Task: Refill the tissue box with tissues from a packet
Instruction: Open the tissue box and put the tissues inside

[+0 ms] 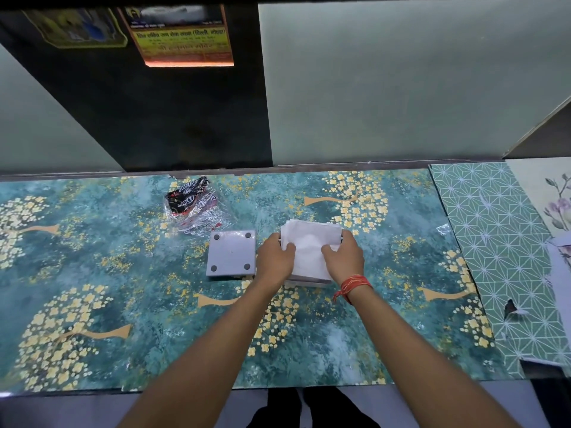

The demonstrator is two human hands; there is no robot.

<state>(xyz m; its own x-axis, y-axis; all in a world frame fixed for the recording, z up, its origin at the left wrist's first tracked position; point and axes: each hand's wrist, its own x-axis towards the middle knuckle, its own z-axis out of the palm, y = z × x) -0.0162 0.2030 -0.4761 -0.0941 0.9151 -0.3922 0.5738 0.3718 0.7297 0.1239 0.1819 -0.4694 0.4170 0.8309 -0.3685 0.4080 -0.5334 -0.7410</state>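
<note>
A stack of white tissues (309, 248) lies on top of the tissue box, of which only a pale lower edge (306, 284) shows. My left hand (275, 257) grips the stack's left side and my right hand (344, 257) grips its right side, thumbs on top. Just left of them lies a grey square base plate (231, 257) with dark round feet facing up. The crumpled clear plastic packet (194, 208) with black and red print lies behind it near the wall.
The table (123, 273) has a teal floral cover. A green patterned sheet (500, 242) and white papers (560, 273) lie at the right. A wall with a dark panel stands close behind.
</note>
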